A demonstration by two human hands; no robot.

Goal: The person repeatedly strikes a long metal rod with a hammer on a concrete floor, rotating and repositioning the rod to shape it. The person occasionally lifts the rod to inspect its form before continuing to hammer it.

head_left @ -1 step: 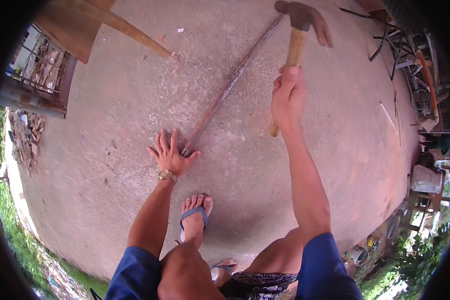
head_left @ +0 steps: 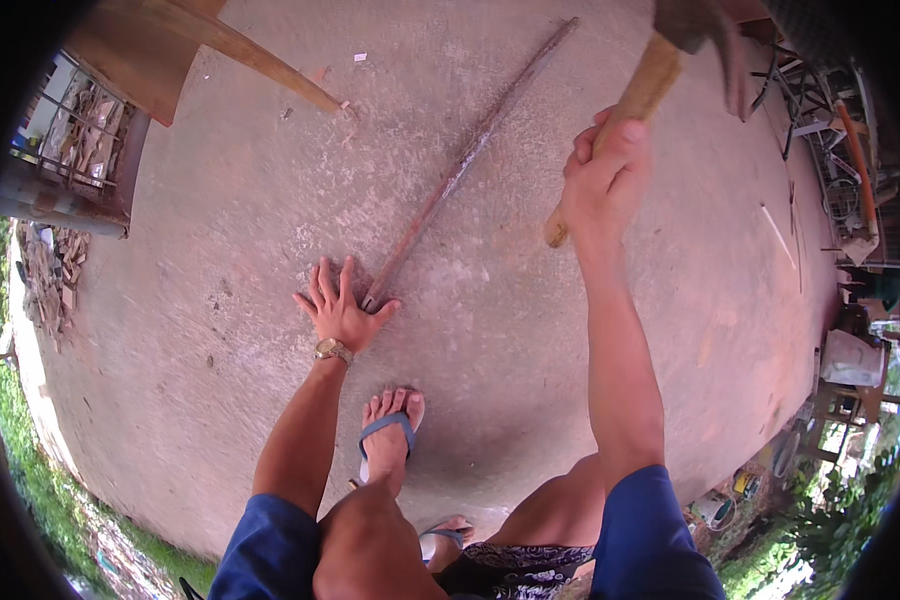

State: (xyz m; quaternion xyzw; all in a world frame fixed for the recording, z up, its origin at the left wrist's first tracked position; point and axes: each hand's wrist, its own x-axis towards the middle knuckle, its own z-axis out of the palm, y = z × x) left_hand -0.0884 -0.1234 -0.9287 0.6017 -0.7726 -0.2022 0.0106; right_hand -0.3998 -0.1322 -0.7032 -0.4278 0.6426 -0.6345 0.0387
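The right hand (head_left: 605,188) now carries the hammer (head_left: 648,86) farther right of the rod (head_left: 458,168), its handle tilting more away from the rod and its head clear of the rod's far end, which it overlapped in view earlier.

Blue sleeves (head_left: 270,545), seven and five o'clock; gold-toned wristwatch (head_left: 332,349), eight; dark patterned shorts (head_left: 530,560), six; blue-strapped flip-flops (head_left: 388,424), six-seven.

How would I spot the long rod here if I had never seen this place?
Start with the wide concrete floor and find the left hand spread on it. From between its thumb and forefinger, the rod slants up to the right. It is reddish brown with whitish patches, looking far longer than the thin white stick at the right.
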